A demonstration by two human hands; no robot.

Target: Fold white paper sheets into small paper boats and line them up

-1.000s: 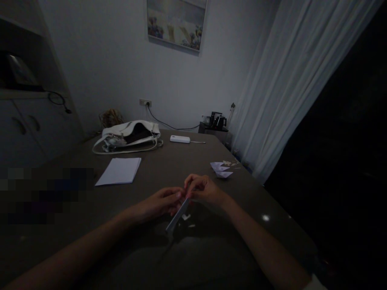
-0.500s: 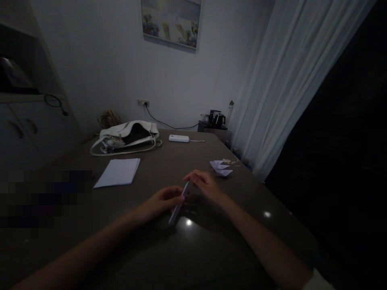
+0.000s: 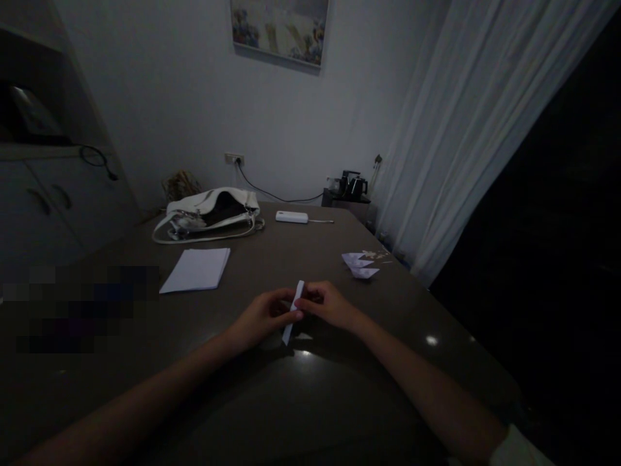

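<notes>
Between my hands is a narrow strip of folded white paper [image 3: 290, 329], held tilted above the dark table [image 3: 233, 401]. My left hand [image 3: 266, 316] pinches it from the left with the thumb on the near face. From the right, my right hand [image 3: 327, 303] grips its upper part, thumb across the front and fingers behind. The fingertips behind the paper are partly hidden. Beyond my right hand lie folded paper boats [image 3: 361, 265], close together.
A stack of white paper [image 3: 196, 270] lies to the left. Behind it sits an open white handbag [image 3: 213, 210]. A white power bank [image 3: 292, 217] with a short cable is at the back. Small pale bits [image 3: 374, 255] lie by the table's right edge, near a white curtain [image 3: 436, 142].
My right hand has closed on the folded paper, where its fingers were at the top edge before. The paper has turned and shows a narrow face. The view has shifted slightly.
</notes>
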